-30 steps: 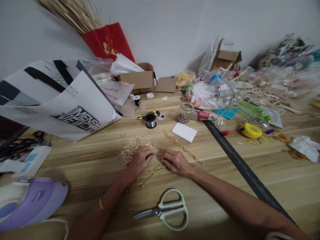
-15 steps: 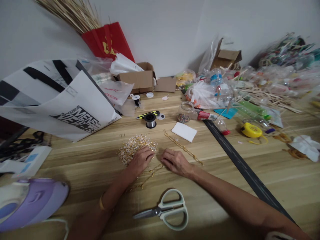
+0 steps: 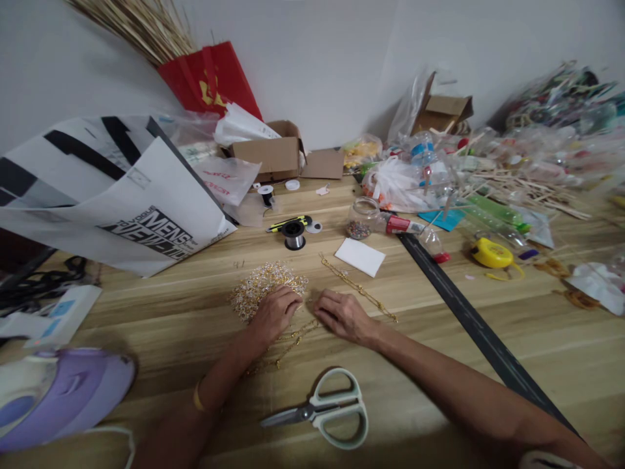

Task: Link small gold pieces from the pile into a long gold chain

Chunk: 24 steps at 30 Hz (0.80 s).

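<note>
My left hand (image 3: 277, 311) rests at the right edge of a heap of small gold and clear beads (image 3: 256, 286), fingers pinched together. Whatever lies between its fingertips is too small to make out. Just to the right, my right hand (image 3: 344, 314) is closed, its fingertips by the end of a gold chain (image 3: 296, 335) that runs down and left beneath my left wrist. It seems to pinch that chain's end, though the fingers hide the contact. A second gold chain (image 3: 359, 288) lies slanting beyond my right hand. Below both hands are scissors (image 3: 336, 409) with pale green handles.
Behind the beads stand a wire spool (image 3: 293, 236), a yellow utility knife (image 3: 289, 223) and a glass jar of beads (image 3: 362, 221). A white card (image 3: 360, 257) lies nearby. An iron (image 3: 73, 394) sits at left, a tape measure (image 3: 491, 253) at right.
Almost nothing differs. Both hands stay in the same place, with only slight shifts of the fingers.
</note>
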{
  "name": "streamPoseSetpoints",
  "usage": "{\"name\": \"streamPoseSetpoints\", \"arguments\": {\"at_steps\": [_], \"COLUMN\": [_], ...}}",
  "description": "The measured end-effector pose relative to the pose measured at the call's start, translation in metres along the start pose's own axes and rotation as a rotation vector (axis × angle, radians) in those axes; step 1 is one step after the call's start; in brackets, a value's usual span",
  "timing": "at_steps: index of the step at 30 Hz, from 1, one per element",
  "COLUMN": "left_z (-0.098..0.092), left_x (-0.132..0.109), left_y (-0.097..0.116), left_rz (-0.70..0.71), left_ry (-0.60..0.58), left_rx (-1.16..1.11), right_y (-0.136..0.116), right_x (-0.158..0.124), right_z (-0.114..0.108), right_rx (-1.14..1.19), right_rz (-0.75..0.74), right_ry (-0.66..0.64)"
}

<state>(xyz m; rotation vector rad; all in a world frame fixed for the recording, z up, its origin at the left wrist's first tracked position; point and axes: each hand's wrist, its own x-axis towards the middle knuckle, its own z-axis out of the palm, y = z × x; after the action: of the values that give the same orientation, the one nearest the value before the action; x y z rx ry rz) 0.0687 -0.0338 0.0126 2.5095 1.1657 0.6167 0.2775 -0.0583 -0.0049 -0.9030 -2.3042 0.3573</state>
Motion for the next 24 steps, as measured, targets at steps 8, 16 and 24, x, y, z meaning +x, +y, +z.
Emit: {"name": "streamPoseSetpoints", "arguments": {"at_steps": [8,16,24], "left_z": [-0.002,-0.004,0.0], "left_x": [0.001,0.0,-0.004], "left_y": [-0.002,0.005,0.012], "left_rz": [-0.079,-0.051,0.031], "left_ry": [-0.007,-0.007,-0.103], "left_rx": [-0.061,0.043,0.266], "right_y": [-0.001,-0.001,0.0], "right_x": [0.0,0.0,0.0], "right_z": [-0.001,-0.001,0.001], "right_rx": [0.004,0.001,0.002], "right_rz": [0.002,0.002,0.006], "right_ry": [-0.009,-0.007,-0.011]}}
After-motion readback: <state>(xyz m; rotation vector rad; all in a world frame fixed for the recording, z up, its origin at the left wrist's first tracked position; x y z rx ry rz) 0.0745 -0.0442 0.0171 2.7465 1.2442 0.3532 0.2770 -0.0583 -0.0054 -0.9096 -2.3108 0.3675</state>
